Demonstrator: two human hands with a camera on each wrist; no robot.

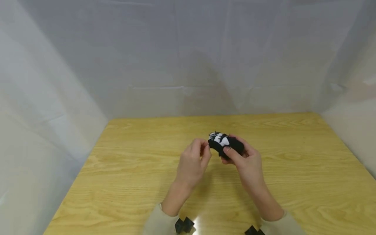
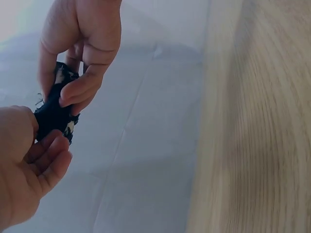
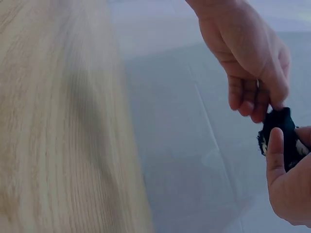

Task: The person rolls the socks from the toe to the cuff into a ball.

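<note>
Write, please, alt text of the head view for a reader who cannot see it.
Two hands hold a small black-and-white cloth bundle above a wooden table: the right hand grips it, the left hand pinches its near end. Pale sheeting hangs behind and at both sides.

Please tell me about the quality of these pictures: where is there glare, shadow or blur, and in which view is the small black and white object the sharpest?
Head view: sharpest on the black and white object; glare on the table at the bottom edge, soft shadow under the hands. Left wrist view: wood grain smeared, the left hand soft. Right wrist view: table blurred, the right hand cut off by the frame.
</note>
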